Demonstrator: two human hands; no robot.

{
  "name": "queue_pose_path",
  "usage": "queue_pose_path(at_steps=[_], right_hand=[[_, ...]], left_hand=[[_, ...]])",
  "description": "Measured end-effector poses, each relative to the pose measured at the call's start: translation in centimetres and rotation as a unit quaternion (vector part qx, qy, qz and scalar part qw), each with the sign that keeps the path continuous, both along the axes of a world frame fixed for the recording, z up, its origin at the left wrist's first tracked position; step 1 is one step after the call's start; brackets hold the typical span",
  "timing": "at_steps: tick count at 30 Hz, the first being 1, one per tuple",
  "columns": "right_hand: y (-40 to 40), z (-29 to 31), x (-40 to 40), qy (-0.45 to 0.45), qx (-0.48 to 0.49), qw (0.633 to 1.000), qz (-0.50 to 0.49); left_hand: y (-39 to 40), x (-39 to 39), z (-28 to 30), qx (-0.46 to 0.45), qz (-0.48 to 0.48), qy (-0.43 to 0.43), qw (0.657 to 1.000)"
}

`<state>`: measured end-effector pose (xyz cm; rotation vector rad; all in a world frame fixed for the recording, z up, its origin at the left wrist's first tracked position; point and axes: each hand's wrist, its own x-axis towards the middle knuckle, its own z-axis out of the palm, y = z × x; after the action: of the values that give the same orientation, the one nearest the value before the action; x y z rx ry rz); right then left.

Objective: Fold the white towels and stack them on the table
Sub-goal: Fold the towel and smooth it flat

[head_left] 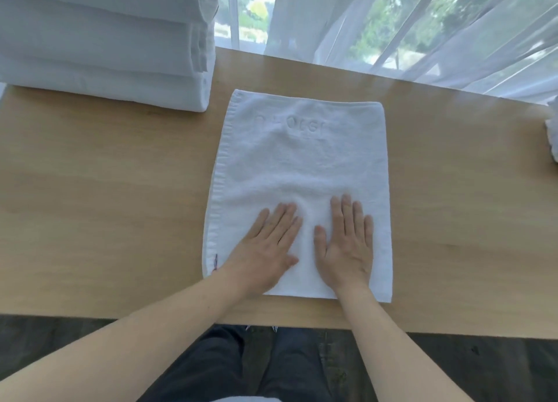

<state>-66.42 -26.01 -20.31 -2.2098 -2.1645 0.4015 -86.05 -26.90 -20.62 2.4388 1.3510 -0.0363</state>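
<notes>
With the left hand (pixel 265 244) and right hand (pixel 347 244) flat, fingers straight and close together, on the towel (pixel 302 166), uneven smoothing could skew its edges and spoil the next fold.

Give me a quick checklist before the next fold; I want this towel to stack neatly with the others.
1. Both hands flat on the towel: ok, left hand and right hand press its near half, fingers straight.
2. Towel lying smooth: ok, only faint creases ahead of the fingers.
3. Edges aligned: not ok, the left layers look offset.
4. Towel fully on the table: ok.
5. Stack of folded towels tidy: ok, at the far left.
6. Stack top free: cannot tell, out of frame.
</notes>
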Motion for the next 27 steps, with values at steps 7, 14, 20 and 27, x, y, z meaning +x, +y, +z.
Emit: queue_pose_path(at_steps=[7, 14, 20, 27], right_hand=[[-0.1, -0.5, 0.3, 0.005, 0.022, 1.000, 0.005], [0.2, -1.2, 0.6, 0.000, 0.043, 0.999, 0.011], [0.3, -1.4, 0.8, -0.011, 0.038, 0.999, 0.010], [0.4, -1.4, 0.8, -0.016, 0.045, 0.999, 0.008]], left_hand=[[9.0, 1.2, 0.1, 0.038, -0.044, 0.027, 0.998], [22.1, 0.2, 0.1, 0.024, 0.087, 0.050, 0.995], [26.0, 0.1, 0.9, 0.013, 0.128, 0.026, 0.991], [21.4, 8.0, 0.3, 0.047, -0.233, 0.014, 0.971]])
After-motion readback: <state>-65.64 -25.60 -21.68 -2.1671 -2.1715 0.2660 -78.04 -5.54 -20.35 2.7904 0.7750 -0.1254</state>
